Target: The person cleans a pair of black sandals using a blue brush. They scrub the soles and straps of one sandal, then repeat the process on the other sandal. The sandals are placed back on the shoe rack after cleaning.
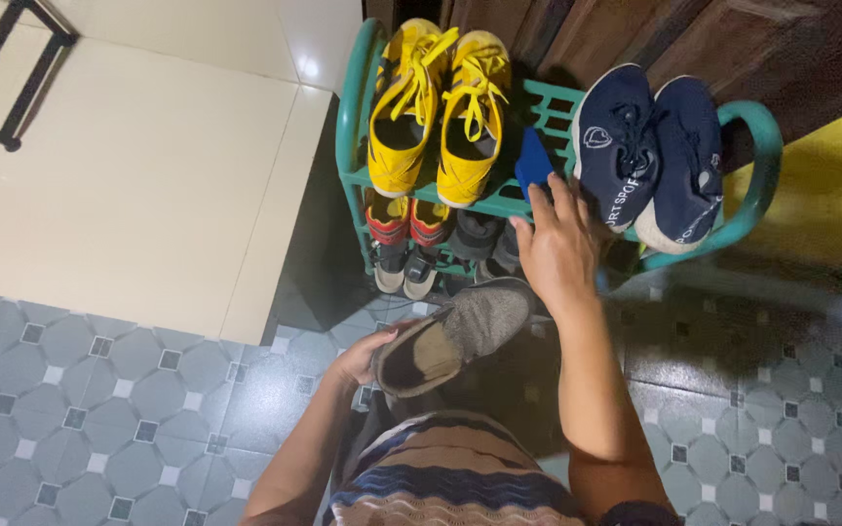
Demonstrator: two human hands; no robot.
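Observation:
My left hand [358, 360] grips the heel end of a grey slip-on shoe [460, 336], held low in front of my body. My right hand [554, 244] reaches to the top shelf of a green shoe rack [752, 185] and holds a small blue cloth-like thing [532, 161] against the shelf between two pairs. A yellow pair of sports shoes [440, 107] sits to its left and a dark blue pair of sneakers [650, 146] to its right.
The lower shelf holds red-and-black shoes [406, 234] and dark grey shoes [484, 244]. Dark wooden panels [635, 29] stand behind the rack. A black frame leg [7, 78] rests on the cream floor at upper left; patterned grey tiles lie beneath me.

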